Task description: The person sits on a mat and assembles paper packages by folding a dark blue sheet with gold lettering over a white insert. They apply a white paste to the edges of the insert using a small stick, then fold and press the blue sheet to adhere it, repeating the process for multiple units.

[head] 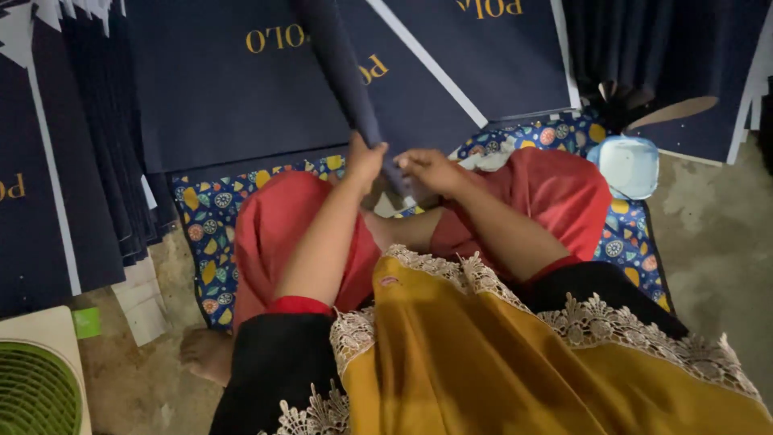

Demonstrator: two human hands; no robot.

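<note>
Left hand: the left hand (366,159) is closed around the lower end of a folded navy sheet (342,72), thumb and fingers pinched on its edge.
Right hand: the right hand (428,169) presses its fingers on the same sheet's bottom end, just beside the left hand; whether it truly grips or only pushes down cannot be told.
Folded navy sheet: it rises from the hands as a narrow, rolled-over strip, leaning up and to the left, over the person's lap.
Lap: red trousers (278,234) on crossed legs, with a mustard lace-trimmed cloth (499,354) hanging nearer the camera.
Under the person: a patterned blue mat (211,221) with fruit and leaf shapes, lying on a bare floor.
Beyond the hands: flat navy sheets (233,89) with gold lettering, spread out and overlapping.
Left side: a stack of navy sheets (88,161) standing on edge.
Right side: a pale blue lidded container (629,165) on the mat, near the right knee.
Lower left corner: a green fan grille (36,391).
</note>
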